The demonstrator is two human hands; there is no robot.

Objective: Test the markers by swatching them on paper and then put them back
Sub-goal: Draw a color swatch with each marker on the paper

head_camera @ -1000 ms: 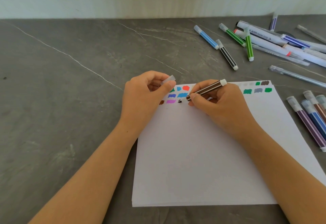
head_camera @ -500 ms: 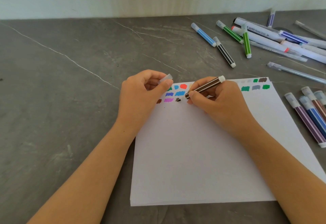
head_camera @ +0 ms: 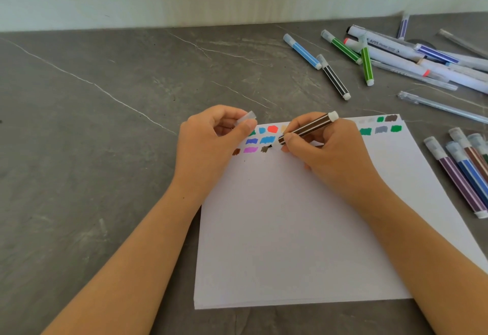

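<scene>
A stack of white paper [head_camera: 295,229] lies on the grey table, with several colour swatches [head_camera: 260,140] along its far edge. My right hand [head_camera: 327,149] grips a brown striped marker [head_camera: 309,127], its tip down on the paper beside a dark brown swatch [head_camera: 265,149]. My left hand [head_camera: 211,144] rests at the paper's left corner and pinches the marker's clear cap [head_camera: 247,118] between thumb and fingers.
Capped markers lie loose at the back right: a blue one [head_camera: 302,51], a black one [head_camera: 334,77], two green ones [head_camera: 367,64], several white pens [head_camera: 422,62]. Purple, blue and brown markers [head_camera: 459,176] lie beside the paper's right edge.
The right hand has shifted slightly with the brown marker while swatching; the dark brown mark has grown a little. The left hand still holds the cap.
</scene>
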